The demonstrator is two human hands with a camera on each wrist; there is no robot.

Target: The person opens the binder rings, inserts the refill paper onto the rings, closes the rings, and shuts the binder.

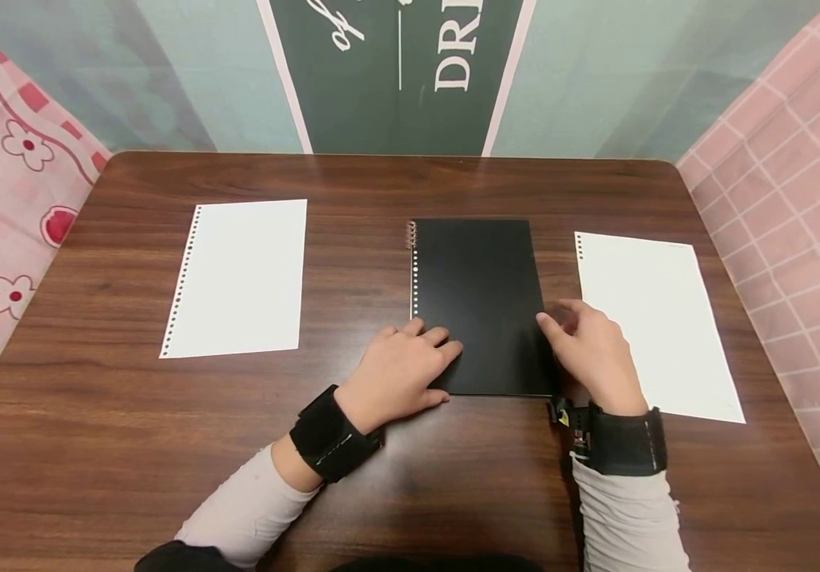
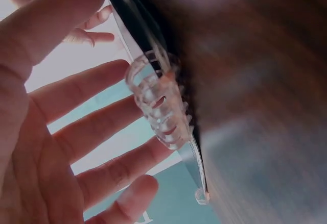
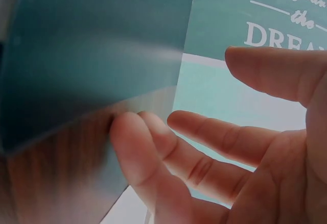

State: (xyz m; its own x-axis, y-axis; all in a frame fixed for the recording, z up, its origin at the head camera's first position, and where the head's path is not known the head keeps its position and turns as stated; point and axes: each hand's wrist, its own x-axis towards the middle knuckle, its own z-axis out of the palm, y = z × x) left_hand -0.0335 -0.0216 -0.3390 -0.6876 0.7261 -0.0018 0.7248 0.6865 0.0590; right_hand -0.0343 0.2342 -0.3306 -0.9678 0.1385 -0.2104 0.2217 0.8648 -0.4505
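A black-covered notebook [image 1: 485, 302] lies on the table with a row of holes along its left edge. A short binding comb [image 1: 411, 235] sits at its top left corner. My left hand [image 1: 403, 365] rests on the lower left corner, fingers spread. In the left wrist view those fingers touch a clear plastic binding comb [image 2: 162, 104] on the notebook's edge; the head view hides this comb under the hand. At the notebook's right edge is my right hand [image 1: 592, 349], thumb beside the cover and fingers loosely bent, with nothing visible between them.
On the left of the brown table [image 1: 353, 179] lies a white punched sheet [image 1: 241, 278]. Another white sheet [image 1: 660, 326] lies to the right, partly under the right hand. Cloth hangings stand behind and at both sides.
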